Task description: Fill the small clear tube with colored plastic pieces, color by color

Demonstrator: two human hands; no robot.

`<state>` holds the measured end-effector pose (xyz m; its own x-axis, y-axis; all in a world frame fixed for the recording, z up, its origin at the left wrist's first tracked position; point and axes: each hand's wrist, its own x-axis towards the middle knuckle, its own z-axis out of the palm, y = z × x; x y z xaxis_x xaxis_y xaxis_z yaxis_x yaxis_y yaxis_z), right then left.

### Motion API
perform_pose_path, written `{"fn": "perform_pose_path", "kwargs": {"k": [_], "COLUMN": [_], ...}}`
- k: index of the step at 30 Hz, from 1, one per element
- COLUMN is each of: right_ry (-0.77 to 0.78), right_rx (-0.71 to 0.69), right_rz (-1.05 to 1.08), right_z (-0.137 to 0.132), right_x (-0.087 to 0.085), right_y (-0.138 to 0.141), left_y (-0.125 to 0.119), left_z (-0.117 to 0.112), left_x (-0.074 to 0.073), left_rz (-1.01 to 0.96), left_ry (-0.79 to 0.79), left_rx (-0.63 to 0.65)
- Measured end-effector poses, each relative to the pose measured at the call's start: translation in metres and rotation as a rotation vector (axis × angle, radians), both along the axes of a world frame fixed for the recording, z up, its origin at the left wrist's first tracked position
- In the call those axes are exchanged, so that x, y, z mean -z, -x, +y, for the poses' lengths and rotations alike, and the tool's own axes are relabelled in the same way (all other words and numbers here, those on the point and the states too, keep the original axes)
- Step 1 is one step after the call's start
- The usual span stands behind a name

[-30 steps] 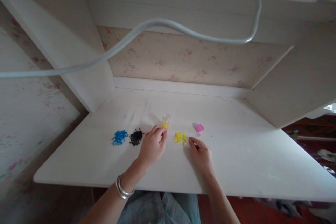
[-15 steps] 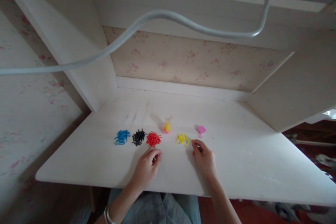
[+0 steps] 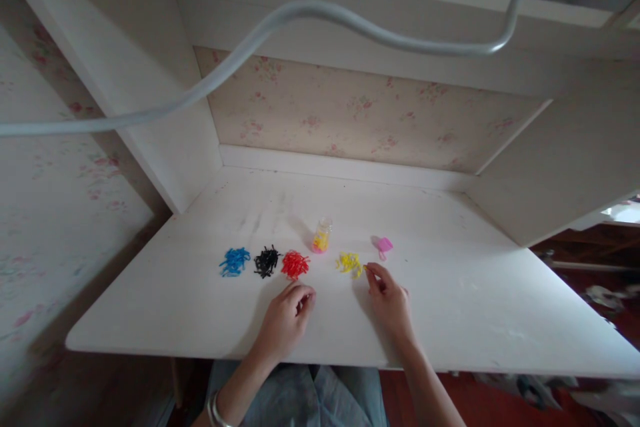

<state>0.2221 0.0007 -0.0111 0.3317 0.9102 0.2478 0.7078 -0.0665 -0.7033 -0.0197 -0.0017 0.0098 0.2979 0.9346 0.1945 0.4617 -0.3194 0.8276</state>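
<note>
Across the white desk (image 3: 500, 293), seen from the head camera, four small heaps of short, thin pieces are laid out in a row from left to right: a blue heap (image 3: 235, 261), a black heap (image 3: 267, 261), a red heap (image 3: 295, 265) and, past a gap, a yellow heap (image 3: 349, 263). On the far side of that gap a clear jar (image 3: 322, 237) is stood upright; yellow pieces are held inside it, and pink is shown at its bottom. Farther right, beyond the yellow heap, a small pink item (image 3: 384, 245) is placed, its narrow loop turned toward the near side.

The right hand (image 3: 391, 300) is rested at the right edge of the yellow heap, with thumb and forefinger brought close at the tips; whether a piece is pinched there cannot be told. The left hand (image 3: 290, 313) is set down on the near side of the red heap, fingers loosely curled toward the thumb; whether the tips are met, or anything is enclosed, cannot be told. A silvery bracelet (image 3: 215, 410) is worn on the left wrist. Above the desk, the view is crossed by a pale cable (image 3: 320, 10).
</note>
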Motion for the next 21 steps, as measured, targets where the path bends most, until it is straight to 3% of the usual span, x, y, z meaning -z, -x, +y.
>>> {"fn": "perform_pose_path", "kwargs": {"k": [6,21], "right_ry": [-0.024,-0.018], "right_rx": [-0.035,-0.002], "right_rz": [-0.101,0.207], "right_z": [-0.003,0.011], "right_x": [-0.003,0.001], "right_y": [0.005,-0.004], "left_y": [0.000,-0.002], "left_z": [0.001,0.003], "left_x": [0.000,0.003], "left_rz": [-0.033,0.005], "left_ry": [0.005,0.009], "left_rx": [0.003,0.020]}}
